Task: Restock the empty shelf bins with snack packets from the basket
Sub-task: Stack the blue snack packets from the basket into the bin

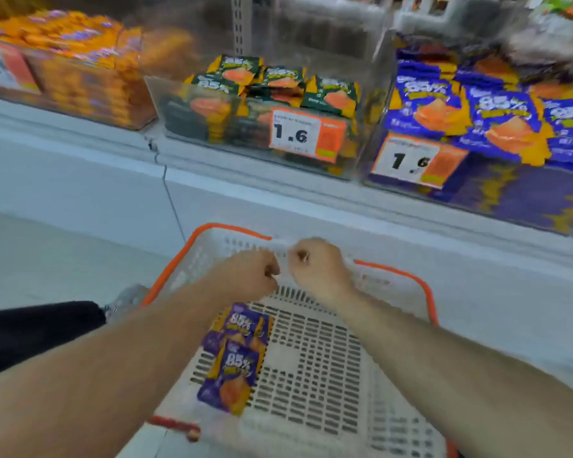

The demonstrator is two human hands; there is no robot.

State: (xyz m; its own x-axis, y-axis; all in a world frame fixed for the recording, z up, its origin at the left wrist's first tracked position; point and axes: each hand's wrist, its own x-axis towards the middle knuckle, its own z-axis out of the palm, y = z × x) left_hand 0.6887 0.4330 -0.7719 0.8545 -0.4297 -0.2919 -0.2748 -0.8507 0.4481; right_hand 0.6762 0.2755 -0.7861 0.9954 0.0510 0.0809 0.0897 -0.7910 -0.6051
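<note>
Hovering fisted over the orange-rimmed white plastic basket (424,292), your left hand (245,272) and right hand (315,266) grip nothing visible; two purple snack packets (237,355) lie below, lower centre, nearer your left.

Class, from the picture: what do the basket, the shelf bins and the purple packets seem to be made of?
Basket: moulded plastic, matt white, slotted floor, orange rim.
Bins: clear, glossy plastic, probably acrylic; contents show through.
Packets: likely printed plastic film, slightly shiny.
</note>
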